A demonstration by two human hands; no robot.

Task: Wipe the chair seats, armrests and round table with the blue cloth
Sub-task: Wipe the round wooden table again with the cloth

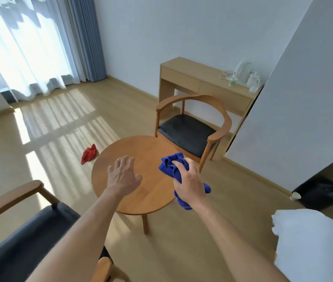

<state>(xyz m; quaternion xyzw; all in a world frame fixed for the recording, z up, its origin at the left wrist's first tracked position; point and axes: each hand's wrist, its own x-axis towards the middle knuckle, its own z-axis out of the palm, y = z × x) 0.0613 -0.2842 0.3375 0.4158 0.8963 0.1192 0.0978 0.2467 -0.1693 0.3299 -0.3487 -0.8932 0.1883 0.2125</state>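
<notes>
Now my right hand (190,180) grips the bunched blue cloth (173,165) over the round table (153,192)'s right edge, its long axis running away from me, tail hanging nearest me. My left hand (123,176) hovers over the tabletop, fingers spread, holding nothing.

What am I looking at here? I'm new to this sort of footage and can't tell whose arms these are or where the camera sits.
This single picture comes from a camera worn on a person's head, looking down at their own bare arms. No machine is involved. The right hand grips a crumpled blue cloth above the round wooden table. The left hand hovers open over the tabletop. Two wooden armchairs with black seats flank it: one beyond, one nearest the camera. A red cloth lies on the floor.
</notes>
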